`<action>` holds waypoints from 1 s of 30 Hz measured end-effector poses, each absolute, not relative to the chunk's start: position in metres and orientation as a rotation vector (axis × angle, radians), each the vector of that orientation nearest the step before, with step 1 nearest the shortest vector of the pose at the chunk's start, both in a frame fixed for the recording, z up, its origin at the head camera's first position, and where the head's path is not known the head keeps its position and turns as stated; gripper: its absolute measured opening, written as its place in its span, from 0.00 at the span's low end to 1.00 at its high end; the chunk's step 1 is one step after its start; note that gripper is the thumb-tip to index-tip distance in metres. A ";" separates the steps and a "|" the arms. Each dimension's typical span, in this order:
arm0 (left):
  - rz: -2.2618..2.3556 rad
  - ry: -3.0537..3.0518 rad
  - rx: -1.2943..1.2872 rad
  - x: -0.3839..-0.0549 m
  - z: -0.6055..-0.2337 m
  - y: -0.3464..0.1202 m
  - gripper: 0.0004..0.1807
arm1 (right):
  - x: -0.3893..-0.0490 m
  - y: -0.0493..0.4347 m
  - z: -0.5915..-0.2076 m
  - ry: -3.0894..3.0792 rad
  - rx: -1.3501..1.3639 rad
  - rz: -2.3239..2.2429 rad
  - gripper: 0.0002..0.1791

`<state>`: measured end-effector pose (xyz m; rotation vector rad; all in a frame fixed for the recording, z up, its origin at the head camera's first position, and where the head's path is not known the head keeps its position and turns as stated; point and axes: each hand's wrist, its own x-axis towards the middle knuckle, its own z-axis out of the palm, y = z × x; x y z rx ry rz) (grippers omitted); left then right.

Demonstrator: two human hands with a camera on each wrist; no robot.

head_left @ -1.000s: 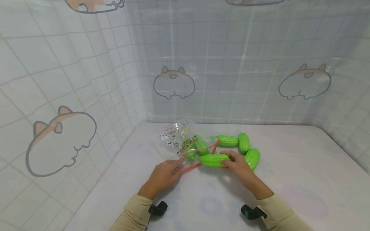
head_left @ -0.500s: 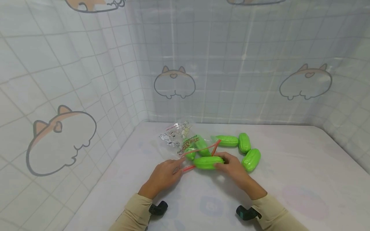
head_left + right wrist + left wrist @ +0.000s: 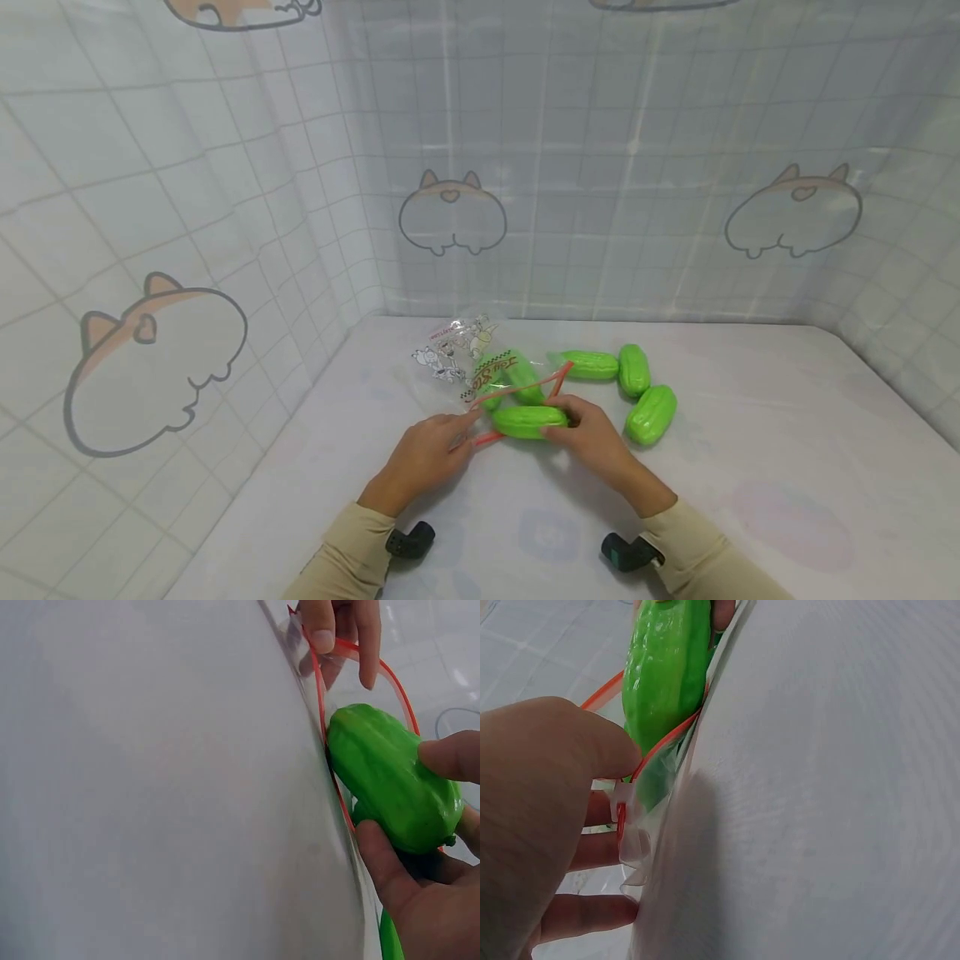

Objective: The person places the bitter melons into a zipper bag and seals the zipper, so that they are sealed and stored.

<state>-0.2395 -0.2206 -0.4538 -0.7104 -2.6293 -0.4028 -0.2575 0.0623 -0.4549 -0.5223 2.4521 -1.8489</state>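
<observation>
My left hand (image 3: 423,457) pinches the left corner of the mouth of a clear zip bag (image 3: 450,354), a printed one with a red zip edge (image 3: 676,729). In my right hand (image 3: 600,446) is a green ridged toy cucumber (image 3: 517,422), held by its right end between thumb and fingers. Its left end lies at the open mouth, between the two red edges in the right wrist view, pointing towards my left hand. Inside the bag show other green cucumbers (image 3: 525,379), partly covered by the print.
Three more green cucumbers lie right of the bag: one at the back (image 3: 592,365), one upright in view (image 3: 633,371) and one nearer (image 3: 651,415). Behind the white table (image 3: 750,433) hang pale gridded curtains (image 3: 585,208).
My right hand has moved left with the cucumber, bringing it across the bag's mouth towards my left hand. The left hand and the loose cucumbers have stayed put.
</observation>
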 end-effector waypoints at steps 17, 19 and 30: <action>-0.387 -2.564 -0.766 -0.242 -0.456 -0.222 0.24 | -0.260 0.041 -0.456 2.842 -0.593 -1.592 0.22; -0.384 -2.563 -0.771 -0.242 -0.456 -0.222 0.24 | -0.261 0.038 -0.457 2.848 -0.598 -1.591 0.22; -0.370 -2.564 -0.788 -0.243 -0.457 -0.222 0.23 | -0.262 0.028 -0.455 2.838 -0.480 -1.605 0.20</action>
